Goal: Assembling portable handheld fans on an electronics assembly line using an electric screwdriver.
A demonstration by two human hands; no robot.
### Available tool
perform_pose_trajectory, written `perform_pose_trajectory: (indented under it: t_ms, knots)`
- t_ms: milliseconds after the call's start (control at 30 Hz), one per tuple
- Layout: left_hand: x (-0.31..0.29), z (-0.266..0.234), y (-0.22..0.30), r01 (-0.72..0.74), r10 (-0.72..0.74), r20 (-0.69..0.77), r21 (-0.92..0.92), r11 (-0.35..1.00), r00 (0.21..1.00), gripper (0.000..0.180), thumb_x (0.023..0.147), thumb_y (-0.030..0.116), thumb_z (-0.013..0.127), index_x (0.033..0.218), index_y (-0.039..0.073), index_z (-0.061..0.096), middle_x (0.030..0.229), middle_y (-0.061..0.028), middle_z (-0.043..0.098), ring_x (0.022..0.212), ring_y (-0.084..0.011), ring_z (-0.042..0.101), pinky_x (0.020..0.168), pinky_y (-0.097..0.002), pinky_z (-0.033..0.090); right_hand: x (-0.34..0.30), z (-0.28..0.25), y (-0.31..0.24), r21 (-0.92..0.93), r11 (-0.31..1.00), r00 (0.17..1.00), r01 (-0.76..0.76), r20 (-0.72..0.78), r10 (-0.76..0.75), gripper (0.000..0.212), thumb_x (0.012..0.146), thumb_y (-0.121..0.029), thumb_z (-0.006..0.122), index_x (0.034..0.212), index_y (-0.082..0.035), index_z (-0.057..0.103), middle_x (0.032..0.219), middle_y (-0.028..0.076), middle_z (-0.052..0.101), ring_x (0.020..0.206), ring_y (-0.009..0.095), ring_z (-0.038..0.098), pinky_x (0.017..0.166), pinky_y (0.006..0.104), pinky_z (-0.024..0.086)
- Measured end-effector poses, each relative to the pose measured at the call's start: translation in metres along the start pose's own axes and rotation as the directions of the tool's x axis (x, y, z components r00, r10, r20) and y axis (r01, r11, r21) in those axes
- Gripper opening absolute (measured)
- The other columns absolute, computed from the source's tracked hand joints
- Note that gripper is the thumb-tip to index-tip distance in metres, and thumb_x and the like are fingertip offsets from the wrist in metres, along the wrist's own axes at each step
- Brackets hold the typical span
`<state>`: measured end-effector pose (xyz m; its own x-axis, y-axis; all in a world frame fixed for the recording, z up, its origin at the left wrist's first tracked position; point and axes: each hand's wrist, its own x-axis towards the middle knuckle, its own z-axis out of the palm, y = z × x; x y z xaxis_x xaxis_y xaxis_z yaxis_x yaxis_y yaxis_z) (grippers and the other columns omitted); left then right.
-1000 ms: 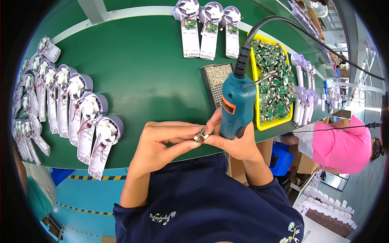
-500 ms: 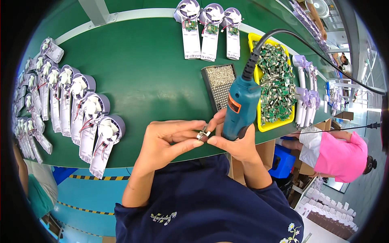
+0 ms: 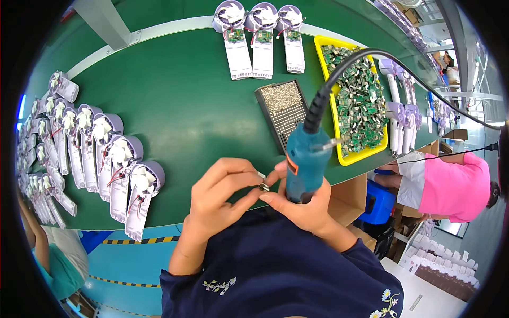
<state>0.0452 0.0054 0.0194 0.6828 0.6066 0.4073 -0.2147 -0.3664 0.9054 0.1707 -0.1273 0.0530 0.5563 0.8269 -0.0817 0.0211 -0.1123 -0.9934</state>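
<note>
Between the fingertips of my left hand [image 3: 218, 197] is a small circuit board piece [image 3: 263, 186] with a metal part on it; the fingers partly cover it. My right hand [image 3: 303, 211] is wrapped round a teal electric screwdriver [image 3: 306, 161], whose black cord [image 3: 366, 52] arches up and off to the right. The right thumb and a fingertip also come up against the little board. Beyond the hands lies a black screw tray [image 3: 291, 125] with a holed plate, small screws heaped at its far end.
A yellow tray [image 3: 365, 153] full of green circuit boards stands right. Rows of white-and-lilac fan units [image 3: 144, 180] line the left; three more fan units [image 3: 263, 59] lie at the back. More lilac parts [image 3: 405, 114] stand far right. A person in pink [image 3: 456, 185] is beyond the table edge.
The view has shifted slightly. The small board has been turned between the fingertips, and the screwdriver, still in my right hand, has tipped a little.
</note>
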Motion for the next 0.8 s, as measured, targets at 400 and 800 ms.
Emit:
perform_pose_trajectory:
  t_ms: [400, 800]
  knots:
    - [-0.009, -0.001, -0.006, -0.199, 0.199, -0.018, -0.168, 0.966, 0.980, 0.031, 0.069, -0.008, 0.077, 0.098, -0.002, 0.069, 0.098, -0.0163, 0.068, 0.081, -0.0277, 0.069, 0.068, -0.0341, 0.057, -0.004, -0.006, 0.007, 0.103, 0.989, 0.974, 0.107, 0.190, -0.125, 0.031, 0.083, 0.009, 0.070, 0.107, -0.004, 0.055, 0.090, 0.006, 0.069, 0.063, 0.007, 0.051, 0.057, 0.0239, 0.044]
    - [-0.001, -0.002, 0.012, 0.046, -0.039, 0.062, -0.106, 0.993, 0.997, 0.033, 0.065, -0.003, 0.082, 0.096, 0.001, 0.069, 0.087, -0.0077, 0.065, 0.073, -0.0192, 0.066, 0.063, -0.0294, 0.055, -0.008, -0.014, 0.032, 0.496, 0.861, 0.987, -0.112, 0.155, 0.039, 0.047, 0.079, 0.000, 0.076, 0.121, 0.002, 0.054, 0.117, 0.023, 0.060, 0.061, 0.008, 0.054, 0.055, 0.0213, 0.045]
